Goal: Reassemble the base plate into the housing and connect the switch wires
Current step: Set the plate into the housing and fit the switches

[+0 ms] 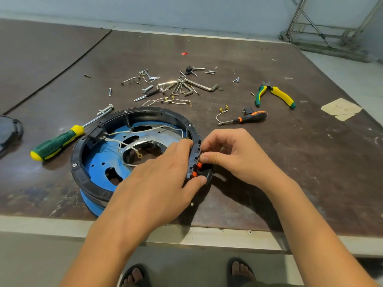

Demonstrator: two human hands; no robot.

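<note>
A round black housing (116,119) lies on the brown table with a blue base plate (97,160) inside it. White wires (124,144) with brass terminals run across the plate from a black switch block (96,132) at the left rim. My left hand (163,179) grips the right rim, fingers inside and thumb outside near two orange buttons (196,169). My right hand (234,154) pinches the same rim section from outside, fingers curled.
A green-yellow screwdriver (58,141) lies left of the housing. An orange-black screwdriver (250,117), yellow-green pliers (275,95), hex keys (199,85), loose screws and spare wires (165,101) lie behind it. The table's front edge (228,235) is near my arms.
</note>
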